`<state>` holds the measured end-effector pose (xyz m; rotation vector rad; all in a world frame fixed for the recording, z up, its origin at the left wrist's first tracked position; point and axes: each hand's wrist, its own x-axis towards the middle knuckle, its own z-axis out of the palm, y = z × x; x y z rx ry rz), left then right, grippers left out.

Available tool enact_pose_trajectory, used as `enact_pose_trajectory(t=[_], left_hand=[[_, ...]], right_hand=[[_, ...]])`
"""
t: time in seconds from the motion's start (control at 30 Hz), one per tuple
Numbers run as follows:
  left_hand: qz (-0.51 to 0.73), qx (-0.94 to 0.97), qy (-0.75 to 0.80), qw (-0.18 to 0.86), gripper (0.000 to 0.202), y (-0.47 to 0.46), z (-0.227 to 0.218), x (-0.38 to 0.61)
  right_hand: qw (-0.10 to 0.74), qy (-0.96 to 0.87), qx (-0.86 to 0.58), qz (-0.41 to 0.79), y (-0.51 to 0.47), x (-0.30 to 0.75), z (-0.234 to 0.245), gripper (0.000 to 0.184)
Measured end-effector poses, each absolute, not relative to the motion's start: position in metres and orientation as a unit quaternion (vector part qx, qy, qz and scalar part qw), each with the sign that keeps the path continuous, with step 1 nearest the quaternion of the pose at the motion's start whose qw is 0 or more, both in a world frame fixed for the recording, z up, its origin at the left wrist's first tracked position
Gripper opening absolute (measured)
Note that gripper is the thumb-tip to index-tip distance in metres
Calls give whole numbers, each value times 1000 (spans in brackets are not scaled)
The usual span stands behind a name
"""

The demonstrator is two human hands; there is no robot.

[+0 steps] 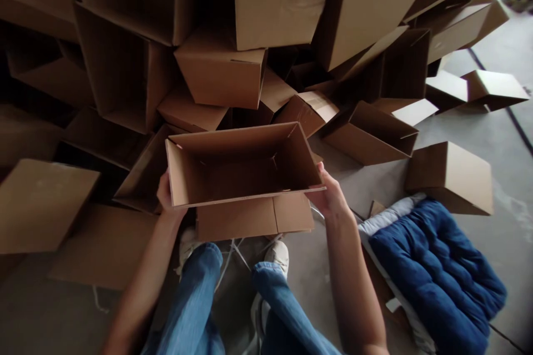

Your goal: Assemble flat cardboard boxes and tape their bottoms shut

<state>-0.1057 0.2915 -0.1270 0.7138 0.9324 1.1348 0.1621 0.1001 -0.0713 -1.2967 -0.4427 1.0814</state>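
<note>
An open-topped cardboard box is held up in front of me, its hollow inside facing me. My left hand grips its left end, fingers partly hidden behind the wall. At the right end my right hand is closed on the box, the thumb showing near its corner. Just below the held box lies flat brown cardboard, close to my shoes; whether it touches the box I cannot tell.
Many empty cardboard boxes are heaped ahead and to the left. A flat carton lies at left. On the concrete floor at right are a small box and a blue tufted cushion. White straps lie between my feet.
</note>
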Motion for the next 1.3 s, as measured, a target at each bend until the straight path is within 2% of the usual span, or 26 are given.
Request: enact_pose_trajectory(t=[0.17,0.33,0.5,0.57,0.7,0.97,1.2,1.27,1.3], left_hand=[[465,316,405,721,52,292,-130,-107],[400,353,429,729,63,298,-128,-108],[346,514,440,650,88,303,-118,-94],[333,560,453,608,95,306,-115,-87],[324,585,446,595,90,310,-116,-83],[316,610,431,586,89,311,-123,-91],[326,611,421,585,91,309,-125,-91],[323,600,428,594,91,308,-123,-91],[320,597,432,596,90,308,-122,-91]], right_hand=[[569,-224,-625,486,98,178,-82,77],[489,-270,-643,523,107,192,-75,104],[462,-276,-670,512,130,184,-60,123],[462,-274,-660,525,135,181,-57,123],[470,-277,-660,516,136,183,-61,117],[487,-237,-650,533,130,177,-65,117],[507,-291,-689,428,125,188,-80,133],[518,-316,-711,354,122,188,-74,121],[531,-324,-719,310,119,186,-68,107]])
